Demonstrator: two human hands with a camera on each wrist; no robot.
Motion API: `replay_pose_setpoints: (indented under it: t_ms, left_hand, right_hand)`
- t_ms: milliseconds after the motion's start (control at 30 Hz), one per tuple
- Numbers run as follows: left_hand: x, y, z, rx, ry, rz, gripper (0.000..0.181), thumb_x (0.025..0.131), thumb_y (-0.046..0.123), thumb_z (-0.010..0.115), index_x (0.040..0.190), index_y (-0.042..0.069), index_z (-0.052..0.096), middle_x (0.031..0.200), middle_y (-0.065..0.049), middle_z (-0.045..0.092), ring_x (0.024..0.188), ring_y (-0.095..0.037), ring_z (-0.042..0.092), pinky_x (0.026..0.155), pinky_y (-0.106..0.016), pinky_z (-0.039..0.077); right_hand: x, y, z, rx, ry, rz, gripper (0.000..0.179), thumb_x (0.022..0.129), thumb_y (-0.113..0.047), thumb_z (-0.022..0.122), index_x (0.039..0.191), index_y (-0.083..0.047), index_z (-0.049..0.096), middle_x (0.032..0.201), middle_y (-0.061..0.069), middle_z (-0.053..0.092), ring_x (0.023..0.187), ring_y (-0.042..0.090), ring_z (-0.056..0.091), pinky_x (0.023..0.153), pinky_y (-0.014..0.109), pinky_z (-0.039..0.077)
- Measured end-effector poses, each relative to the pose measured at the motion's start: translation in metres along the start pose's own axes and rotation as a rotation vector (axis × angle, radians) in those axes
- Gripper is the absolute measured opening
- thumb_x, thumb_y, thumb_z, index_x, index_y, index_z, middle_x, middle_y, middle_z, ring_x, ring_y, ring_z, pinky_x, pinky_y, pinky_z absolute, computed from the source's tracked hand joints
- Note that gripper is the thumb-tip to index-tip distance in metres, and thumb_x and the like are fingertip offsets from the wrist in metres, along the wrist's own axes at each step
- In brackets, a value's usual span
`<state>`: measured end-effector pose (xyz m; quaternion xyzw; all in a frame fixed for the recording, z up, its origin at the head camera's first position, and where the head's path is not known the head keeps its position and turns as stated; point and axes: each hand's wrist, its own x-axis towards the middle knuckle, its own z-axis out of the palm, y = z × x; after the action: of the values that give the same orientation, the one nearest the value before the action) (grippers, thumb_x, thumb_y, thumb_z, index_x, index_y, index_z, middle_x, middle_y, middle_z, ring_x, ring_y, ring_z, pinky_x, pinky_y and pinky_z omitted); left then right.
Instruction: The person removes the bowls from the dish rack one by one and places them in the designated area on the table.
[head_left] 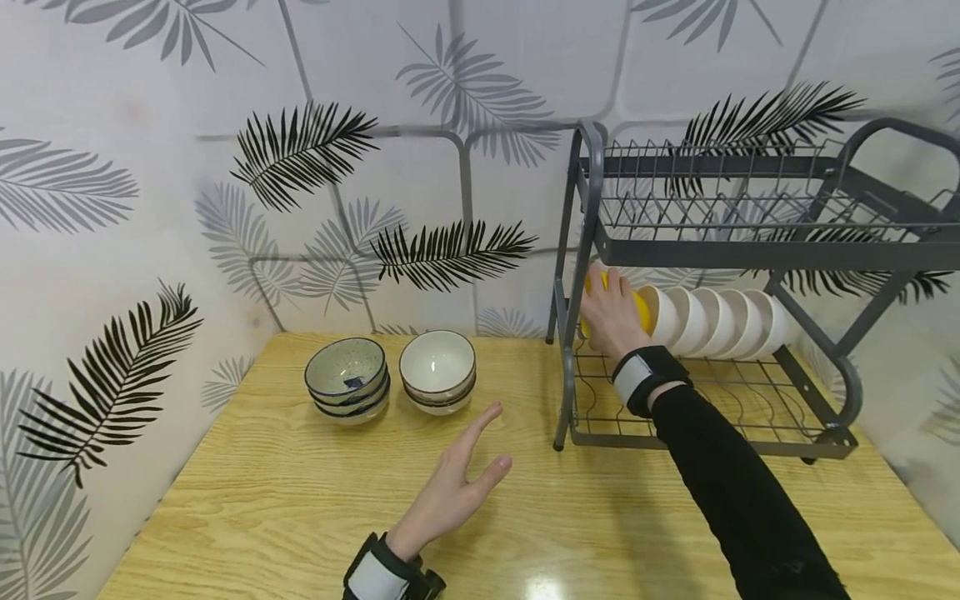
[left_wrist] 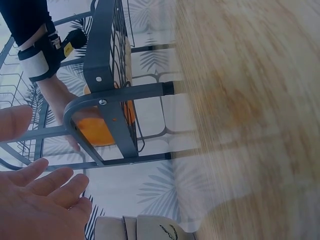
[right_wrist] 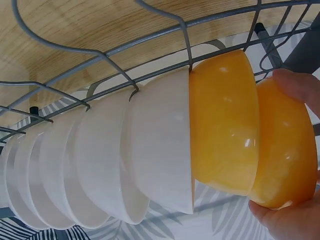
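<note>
I seem to be at a kitchen or dining corner, of the sort found in a home. What tells me so is the crockery: a two-tier metal dish rack [head_left: 720, 252] with white bowls [head_left: 772, 325] and yellow bowls [right_wrist: 225, 125] set on edge in its lower tier, and two stacks of bowls [head_left: 348, 375] beside it. The wood-grain tabletop [head_left: 262, 500] and leaf-patterned walls [head_left: 532, 50] behind and at both sides look homely too. Whether it is a lived-in room or a set-up, I cannot tell.

The yellow bowls [right_wrist: 227, 125] and white bowls [right_wrist: 100, 160] are plain, the rack [head_left: 727, 253] grey, the wall [head_left: 420, 187] black-and-grey leaf-patterned.
</note>
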<state>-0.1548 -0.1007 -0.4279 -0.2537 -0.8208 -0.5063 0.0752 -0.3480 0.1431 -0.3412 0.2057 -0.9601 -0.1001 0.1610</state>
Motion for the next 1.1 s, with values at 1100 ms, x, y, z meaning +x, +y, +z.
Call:
replay_pose_setpoints:
  t_ms: [1100]
  left_hand:
    - [0.000,0.001,0.003,-0.013,-0.009,0.002,0.060,0.098,0.024,0.055,0.151,0.013,0.028,0.154,-0.010,0.030,0.138,-0.023,0.027,0.111,-0.056,0.027]
  right_hand:
    - [-0.036,-0.002,-0.023,0.355,0.145,0.054,0.118,0.057,-0.023,0.089,0.149,0.005,0.020,0.143,0.035,0.024,0.124,0.056,0.028,0.102,0.066,0.034]
